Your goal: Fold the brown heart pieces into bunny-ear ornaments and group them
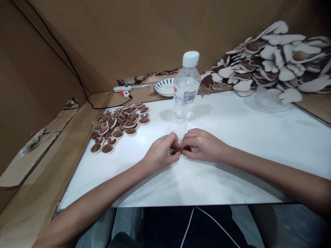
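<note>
Between my two hands, low over the white table [155,186], is a brown plush fabric piece [176,149] with a pale edge. My left hand [164,150] pinches its left side, thumb and fingers closed. From the other side my right hand [201,145] grips it too, the fingertips of both hands nearly meeting. Fingers cover much of the piece, so its full outline is hidden. To the left lies a heap of similar brown pieces [118,133], round with two small ear-like lobes and white rims.
Behind my hands stands a clear water bottle [186,96] with a white cap. Farther back are a white glue gun [126,92] with a black cord and a striped plate [164,90]. Many white and brown fabric cutouts [269,65] are piled at right, beside a crumpled plastic bag [269,100]. Cardboard walls surround the table.
</note>
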